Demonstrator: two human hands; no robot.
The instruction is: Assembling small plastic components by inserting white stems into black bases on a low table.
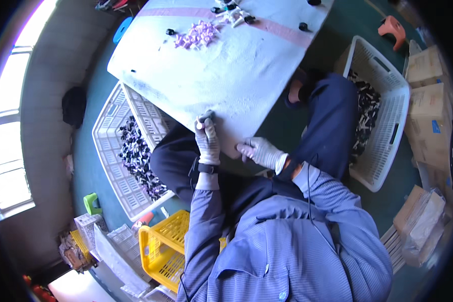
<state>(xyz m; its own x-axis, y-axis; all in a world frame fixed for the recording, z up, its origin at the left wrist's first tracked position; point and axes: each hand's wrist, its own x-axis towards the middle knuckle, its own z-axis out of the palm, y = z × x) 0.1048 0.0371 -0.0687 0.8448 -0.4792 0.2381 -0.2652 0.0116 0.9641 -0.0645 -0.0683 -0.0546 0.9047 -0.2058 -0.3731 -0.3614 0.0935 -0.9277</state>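
Room: dark green floor [93, 146], bright window [9, 136] in the left wall, cardboard boxes [428, 126] stacked at the right. White-topped table [186, 83] in front of the seated person, one corner pointing at them, pink band [282, 31] across its far part.

Left hand [208, 141]: striped pale glove with grey fingertips, at the near corner of the table. Thumb and fingers are closed on a small pale piece [200, 125], its end facing up toward the camera. Dark band [208, 168] on that wrist.

Right hand [261, 152]: same glove type, just right of the near corner, fingers curled in and pointing left toward the other hand. Can't tell if it grips anything; inner side is hidden. Hands are near each other, not touching.

Far part of the table: loose pile of lilac pieces [199, 35], and just beyond it to the right a cluster of white pieces [232, 16] with black round parts among them. Single black part [170, 32] left of the lilac pile; another black part [303, 26] near the right edge.

White basket [108, 146] left of the legs, filled with small black, white and purple parts. White crate [390, 128] on the right holds black and white ones. Yellow crate [161, 251] beside the left forearm.
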